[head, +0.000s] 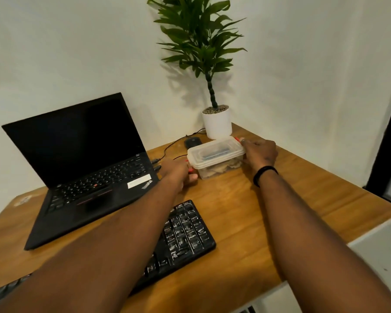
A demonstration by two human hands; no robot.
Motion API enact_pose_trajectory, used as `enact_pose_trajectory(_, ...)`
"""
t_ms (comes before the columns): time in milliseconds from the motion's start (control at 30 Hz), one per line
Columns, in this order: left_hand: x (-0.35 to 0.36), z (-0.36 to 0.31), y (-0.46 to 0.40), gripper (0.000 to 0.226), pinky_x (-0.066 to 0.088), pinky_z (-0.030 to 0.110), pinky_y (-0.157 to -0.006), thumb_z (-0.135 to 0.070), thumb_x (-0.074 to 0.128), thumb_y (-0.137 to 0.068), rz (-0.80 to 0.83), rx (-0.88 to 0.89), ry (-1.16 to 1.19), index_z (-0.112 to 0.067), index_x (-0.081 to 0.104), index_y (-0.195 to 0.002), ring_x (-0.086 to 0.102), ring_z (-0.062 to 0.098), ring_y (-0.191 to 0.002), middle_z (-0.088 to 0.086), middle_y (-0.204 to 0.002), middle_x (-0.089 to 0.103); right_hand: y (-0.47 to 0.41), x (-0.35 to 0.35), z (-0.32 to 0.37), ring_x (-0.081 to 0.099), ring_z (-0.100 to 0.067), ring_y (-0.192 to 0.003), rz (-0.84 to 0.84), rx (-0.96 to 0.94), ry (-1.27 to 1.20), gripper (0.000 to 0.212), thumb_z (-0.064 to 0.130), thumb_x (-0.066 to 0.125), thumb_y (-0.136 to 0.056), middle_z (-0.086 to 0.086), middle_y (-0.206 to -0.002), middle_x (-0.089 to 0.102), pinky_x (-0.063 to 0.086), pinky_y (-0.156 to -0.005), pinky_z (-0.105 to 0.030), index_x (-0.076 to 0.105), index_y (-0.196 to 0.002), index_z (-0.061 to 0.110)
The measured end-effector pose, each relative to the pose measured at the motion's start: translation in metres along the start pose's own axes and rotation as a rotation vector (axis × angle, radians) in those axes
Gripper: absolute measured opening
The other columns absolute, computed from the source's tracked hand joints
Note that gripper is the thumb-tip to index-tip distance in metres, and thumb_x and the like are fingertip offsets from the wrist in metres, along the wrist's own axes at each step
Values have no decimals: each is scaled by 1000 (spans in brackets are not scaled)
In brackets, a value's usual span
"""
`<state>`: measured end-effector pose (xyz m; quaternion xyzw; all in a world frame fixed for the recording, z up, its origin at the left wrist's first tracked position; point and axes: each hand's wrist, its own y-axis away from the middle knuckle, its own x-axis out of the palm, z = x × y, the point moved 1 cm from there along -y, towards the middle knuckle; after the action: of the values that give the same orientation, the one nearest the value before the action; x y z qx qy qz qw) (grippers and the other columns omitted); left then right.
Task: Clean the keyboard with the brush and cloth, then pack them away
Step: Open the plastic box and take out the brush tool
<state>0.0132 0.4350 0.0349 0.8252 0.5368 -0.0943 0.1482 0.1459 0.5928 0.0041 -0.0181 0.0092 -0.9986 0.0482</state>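
Head view: one lidded plastic container point(216, 157) on counter point(257, 211), gripped at opposite ends by left hand point(178, 175) and right hand point(261, 153). One black keyboard point(185, 236) nearer, partly under left forearm. One laptop point(86, 163), one mouse point(192, 142), one potted plant point(216, 120).

Readable text: one brand mark only.
"ThinkPad" on the palm rest of the open black laptop point(86, 168); the white sticker point(138, 181) beside it is too blurred to read.

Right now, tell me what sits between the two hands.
In the head view, the lidded clear plastic container sits between the left hand and the right hand, each gripping one end of it.
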Motion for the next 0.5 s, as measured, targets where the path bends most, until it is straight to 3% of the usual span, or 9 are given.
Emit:
enact_pose_trajectory(100,1,1,-8,29,63,44,-64,-28,62,-94,-115,232,-217,-9,66,-73,70,25,-62,10,-72,71,1,0,0,71,-18,-73,19,4,-1,21,34,84,-74,4,-73,71,62,-70,-40,70,-67,20)
enact_pose_trajectory(167,3,-2,-5,30,62,41,-64,-42,68,-88,-111,338,-322,-15,72,-75,70,24,-66,5,-73,72,1,0,0,71,-17,-73,24,11,-7,21,32,84,-75,4,-72,70,63,-70,-40,68,-65,21)
enact_pose_trajectory(267,4,-5,-3,36,62,42,-68,-47,81,-78,-30,321,-328,-12,72,-84,73,28,-72,7,-79,74,-2,-1,0,71,-16,-71,11,14,-10,22,33,84,-75,4,-72,70,63,-69,-40,70,-71,18)
enact_pose_trajectory(367,3,-5,1,36,63,41,-66,-40,82,-80,-23,275,-242,-7,70,-78,71,26,-59,10,-68,73,-1,-1,1,70,-15,-67,-9,4,-3,23,33,84,-76,3,-70,69,63,-67,-38,69,-73,16)
enact_pose_trajectory(500,4,-2,1,34,62,37,-62,-34,82,-83,-6,221,-160,-2,70,-80,63,19,-46,10,-63,71,-4,-4,-1,69,-15,-56,-79,45,39,5,12,68,-91,-5,-81,71,61,-56,-28,69,-88,9)
